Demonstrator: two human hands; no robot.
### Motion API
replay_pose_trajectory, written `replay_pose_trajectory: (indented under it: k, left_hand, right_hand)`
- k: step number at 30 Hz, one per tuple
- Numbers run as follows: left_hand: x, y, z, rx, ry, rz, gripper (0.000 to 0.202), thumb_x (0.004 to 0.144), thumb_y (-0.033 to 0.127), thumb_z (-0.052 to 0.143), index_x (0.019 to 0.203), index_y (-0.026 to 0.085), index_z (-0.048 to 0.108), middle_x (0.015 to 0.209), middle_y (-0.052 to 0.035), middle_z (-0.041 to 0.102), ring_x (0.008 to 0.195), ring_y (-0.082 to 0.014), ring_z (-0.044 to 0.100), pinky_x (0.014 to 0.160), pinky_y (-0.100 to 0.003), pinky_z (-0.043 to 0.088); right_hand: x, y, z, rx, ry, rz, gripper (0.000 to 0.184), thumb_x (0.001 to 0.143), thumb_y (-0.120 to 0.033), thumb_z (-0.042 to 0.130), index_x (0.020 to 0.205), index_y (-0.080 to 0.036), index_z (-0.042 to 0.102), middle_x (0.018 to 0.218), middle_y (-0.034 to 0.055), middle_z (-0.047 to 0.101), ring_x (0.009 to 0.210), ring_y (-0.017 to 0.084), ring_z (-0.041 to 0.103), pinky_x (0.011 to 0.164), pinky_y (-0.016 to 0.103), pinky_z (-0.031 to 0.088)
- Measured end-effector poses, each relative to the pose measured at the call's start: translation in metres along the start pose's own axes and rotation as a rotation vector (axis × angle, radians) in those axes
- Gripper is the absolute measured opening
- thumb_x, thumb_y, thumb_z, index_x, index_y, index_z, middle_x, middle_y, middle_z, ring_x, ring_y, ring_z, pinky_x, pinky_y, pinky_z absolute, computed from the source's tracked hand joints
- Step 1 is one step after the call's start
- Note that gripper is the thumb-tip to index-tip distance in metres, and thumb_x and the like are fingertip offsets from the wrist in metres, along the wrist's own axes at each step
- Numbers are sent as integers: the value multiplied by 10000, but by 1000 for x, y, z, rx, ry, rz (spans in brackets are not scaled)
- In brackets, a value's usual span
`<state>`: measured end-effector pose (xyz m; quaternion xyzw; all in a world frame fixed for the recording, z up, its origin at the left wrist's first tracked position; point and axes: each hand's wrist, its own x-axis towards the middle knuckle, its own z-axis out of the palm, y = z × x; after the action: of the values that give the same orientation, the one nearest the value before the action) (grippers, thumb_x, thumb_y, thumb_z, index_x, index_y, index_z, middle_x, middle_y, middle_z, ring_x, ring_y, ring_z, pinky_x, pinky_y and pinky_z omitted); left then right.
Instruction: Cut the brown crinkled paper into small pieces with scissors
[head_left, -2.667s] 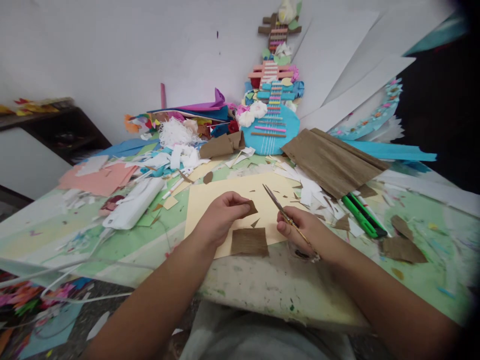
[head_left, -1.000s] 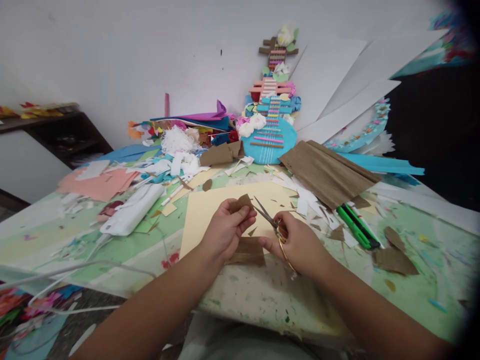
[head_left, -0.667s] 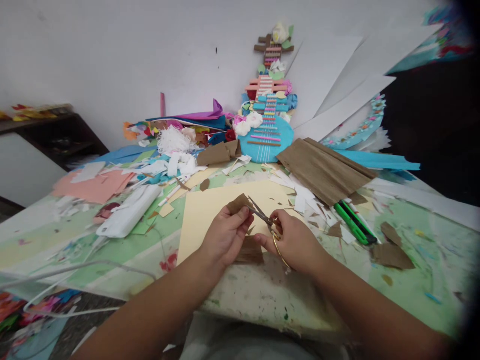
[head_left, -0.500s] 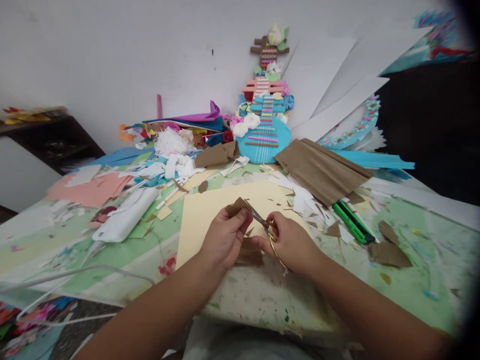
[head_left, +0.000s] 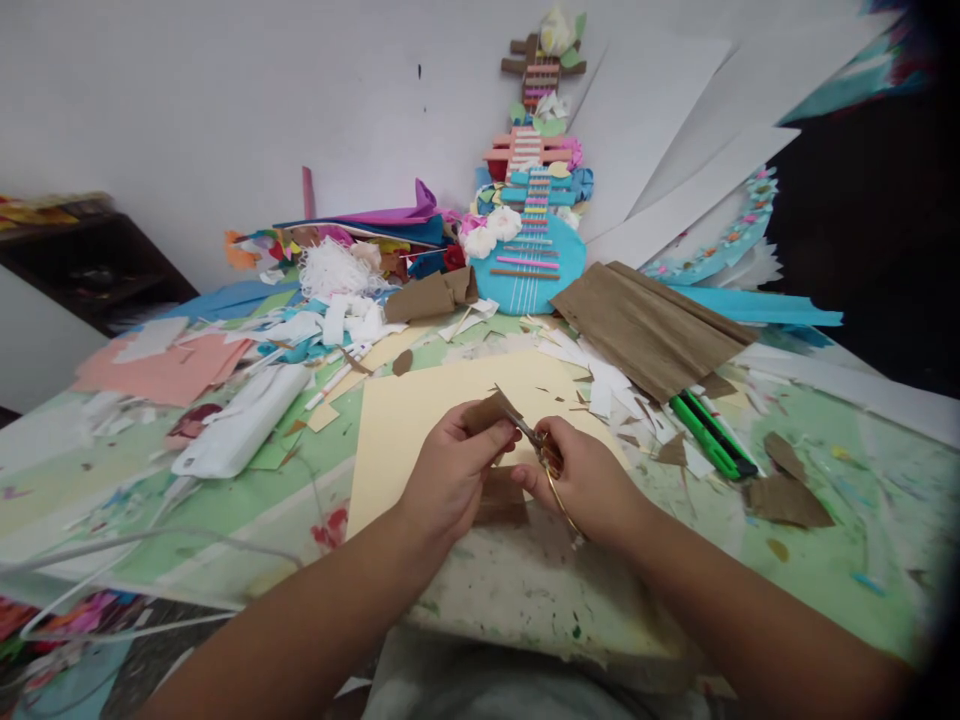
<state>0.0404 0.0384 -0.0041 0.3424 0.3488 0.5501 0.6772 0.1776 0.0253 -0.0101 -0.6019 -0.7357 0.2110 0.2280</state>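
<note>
Left hand: our left hand (head_left: 448, 472) is closed on a small brown crepe paper piece (head_left: 482, 411), pinching it between thumb and fingers above the table
Right hand: our right hand (head_left: 583, 478) grips the gold-handled scissors (head_left: 538, 440), blades pointing far and left
Cut edge: we have the scissor blades against the right edge of the small piece; we cannot tell how far they are closed
Cream sheet: below our hands we see a cream paper sheet (head_left: 405, 410) flat on the table, a brown rectangle (head_left: 505, 505) across its near edge, partly hidden by our left hand
Right side: a green utility knife (head_left: 709, 435) lies at the near corner of a large brown crepe sheet (head_left: 652, 330), with brown scraps (head_left: 791, 500) farther right
Left side: we see a white device (head_left: 240, 425) with a cable, and pink paper (head_left: 169, 372) beyond it to the left
Far side: a blue paper guitar (head_left: 566, 262) leans upright against the wall, white shredded paper (head_left: 337, 270) well to its left
</note>
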Motion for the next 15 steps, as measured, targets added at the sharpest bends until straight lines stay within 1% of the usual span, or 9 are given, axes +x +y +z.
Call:
replay_pose_trajectory:
  k: [6, 9, 15]
  left_hand:
    - [-1, 2, 1, 20, 23, -15, 109, 584, 111, 638, 686, 130, 607, 620, 18, 579, 563, -69, 503, 575, -212, 395]
    - [-1, 4, 1, 31, 17, -12, 108, 579, 112, 639, 682, 124, 609, 600, 21, 567, 542, -66, 495, 545, -208, 386]
    - [-2, 5, 2, 47, 17, 9, 112, 612, 185, 642, 683, 114, 593, 574, 22, 546, 540, -69, 497, 538, -209, 387]
  right_hand:
    - [0, 1, 2, 1, -12, -27, 290, 682, -422, 516, 828, -185, 438, 591, -23, 487, 525, 112, 404, 483, 216, 254]
    - [-1, 1, 2, -15, -12, -23, 279, 681, -429, 514, 795, -185, 441, 585, -22, 484, 520, 110, 395, 482, 216, 247]
    - [-2, 1, -1, -41, -3, -26, 283, 678, -452, 510, 747, -190, 432, 592, -17, 487, 525, 109, 384, 475, 213, 230]
